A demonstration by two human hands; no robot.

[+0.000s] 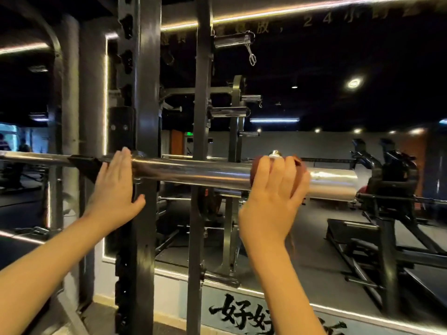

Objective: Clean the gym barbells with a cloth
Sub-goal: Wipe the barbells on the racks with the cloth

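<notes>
Mid-wipe: the right hand point(273, 197) grips the cloth point(298, 162) around the barbell point(193, 171) sleeve. The left hand point(116, 187), fingers straight, steadies it at the rack point(145, 93). Next probably calls for sliding the cloth right, toward the sleeve's end.

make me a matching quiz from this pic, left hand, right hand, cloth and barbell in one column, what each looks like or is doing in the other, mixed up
Column one:
1 left hand
2 right hand
3 cloth
4 barbell

Column two:
a shiny silver, lying level across the rack
b reddish brown, bunched on the barbell's thick end
c fingers straight, flat against the barbell
d fingers curled round the cloth

Pairs: 1-c, 2-d, 3-b, 4-a
</notes>
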